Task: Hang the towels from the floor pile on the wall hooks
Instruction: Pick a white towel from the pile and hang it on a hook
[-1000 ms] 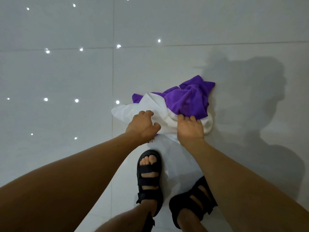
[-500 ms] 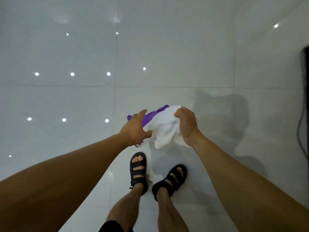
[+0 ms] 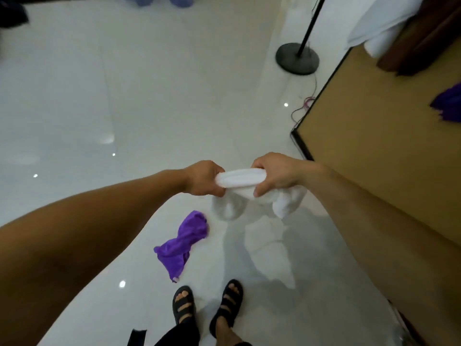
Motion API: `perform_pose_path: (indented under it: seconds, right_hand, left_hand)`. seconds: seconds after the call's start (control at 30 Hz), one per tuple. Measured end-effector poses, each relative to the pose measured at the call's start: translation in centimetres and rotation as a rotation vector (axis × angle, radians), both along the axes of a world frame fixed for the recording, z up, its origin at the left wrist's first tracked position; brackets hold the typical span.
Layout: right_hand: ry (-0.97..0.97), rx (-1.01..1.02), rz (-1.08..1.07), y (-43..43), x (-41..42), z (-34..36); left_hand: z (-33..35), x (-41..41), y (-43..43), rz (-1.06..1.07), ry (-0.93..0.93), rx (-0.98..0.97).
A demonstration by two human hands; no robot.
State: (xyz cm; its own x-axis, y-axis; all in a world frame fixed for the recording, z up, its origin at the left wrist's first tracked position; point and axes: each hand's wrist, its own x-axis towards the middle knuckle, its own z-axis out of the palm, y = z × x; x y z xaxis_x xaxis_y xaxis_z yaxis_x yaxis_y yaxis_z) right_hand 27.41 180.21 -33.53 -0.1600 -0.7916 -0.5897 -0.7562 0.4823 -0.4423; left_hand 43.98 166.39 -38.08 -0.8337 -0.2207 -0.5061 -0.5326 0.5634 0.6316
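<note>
Head cam: left hand (image 3: 204, 179) & right hand (image 3: 274, 174) both gripping white towel (image 3: 239, 179), purple towel (image 3: 183, 242) on floor (image 3: 99, 96).

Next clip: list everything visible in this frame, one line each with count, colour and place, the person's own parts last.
white towel: 1, white, bunched and held off the floor between both hands
purple towel: 1, purple, crumpled on the floor ahead of the feet
floor: 1, glossy white tile
stand base: 1, black, round, with pole, top right
board: 1, tan with black edge, right
purple cloth: 1, on the board's far right edge
cables: thin, pink and dark, beside the board
sandals: 2, black, bottom centre
left hand: gripping the towel's left end
right hand: gripping its right end
</note>
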Motion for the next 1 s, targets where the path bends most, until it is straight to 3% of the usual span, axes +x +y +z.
perform_pose_path:
  seconds: [0.17,0.27,0.43,0.5,0.63,0.73,0.8,0.9,1.0]
  right_hand:
    - [0.351,-0.352,-0.241,2.4,-2.4,8.2]
    - [0.517,-0.481,-0.430,4.1,-2.7,12.0]
    - [0.683,-0.684,-0.770,5.6,-1.9,15.4]
    - [0.546,-0.715,-1.011,6.4,-1.2,15.6]
    - [0.046,-0.570,-1.459,10.2,0.8,14.4]
    - [-0.563,-0.583,-1.544,14.4,2.6,12.9]
    - [-0.790,-0.502,-1.468,16.8,4.1,12.2]
    - [-0.928,-0.669,-1.401,18.7,5.6,12.5]
    - [-0.869,-0.994,-1.595,20.6,6.3,14.6]
  left_hand:
    - [7.3,-3.7,2.2,0.105,0.092,0.329]
    - [10.6,-5.1,3.1,0.099,0.031,0.616]
    - [14.8,-6.9,4.9,-0.133,-0.121,0.688]
    - [16.8,-7.6,5.6,-0.119,-0.083,0.820]
    - [20.7,-9.1,6.1,-0.062,0.026,1.072]
    - [22.7,-9.7,6.9,-0.071,0.058,1.152]
    - [23.6,-9.9,7.9,-0.079,0.087,1.185]
    - [24.2,-10.2,9.4,-0.068,0.078,1.188]
    - [24.2,-10.5,9.9,-0.055,0.036,0.968]
